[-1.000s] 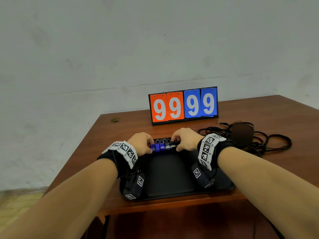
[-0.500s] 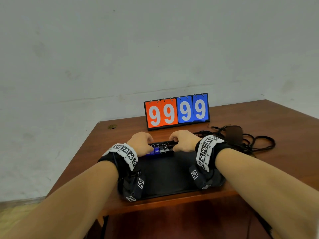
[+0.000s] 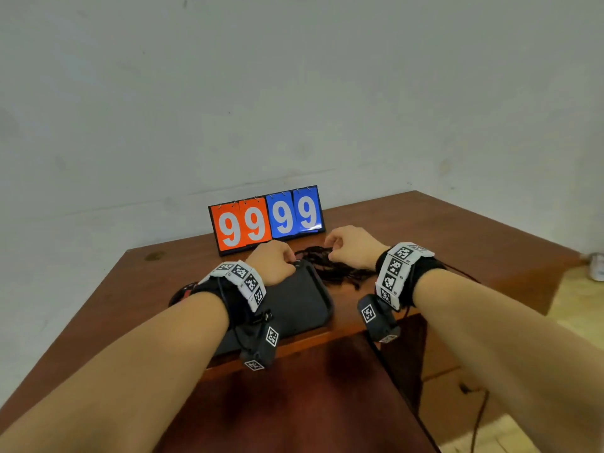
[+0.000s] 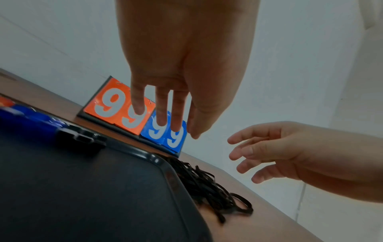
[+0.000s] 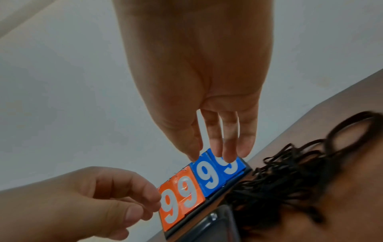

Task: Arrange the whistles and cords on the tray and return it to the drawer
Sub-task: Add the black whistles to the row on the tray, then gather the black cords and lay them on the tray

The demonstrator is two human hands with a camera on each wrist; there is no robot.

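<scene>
A black tray (image 3: 304, 305) lies near the table's front edge. Blue whistles (image 4: 31, 117) and a black whistle (image 4: 82, 139) sit in a row along its far edge; my left wrist hides them in the head view. A tangle of black cords (image 3: 333, 268) lies on the table just right of the tray, also visible as cords (image 4: 207, 185) and cords (image 5: 290, 180). My left hand (image 3: 274, 264) hovers over the tray's far right corner, fingers hanging loose and empty (image 4: 165, 124). My right hand (image 3: 351, 248) hangs over the cords, fingers relaxed and holding nothing (image 5: 219, 155).
A flip scoreboard (image 3: 266, 219) reading 99 99 stands behind the tray and cords, close to my fingers. The brown table (image 3: 457, 243) runs on to the right. A wall stands behind it. A small white object (image 3: 596, 269) sits on the floor at far right.
Both hands have left the row of whistles and shifted right. The right hand now hangs over the cord pile, the left over the tray's right corner. My view has turned.
</scene>
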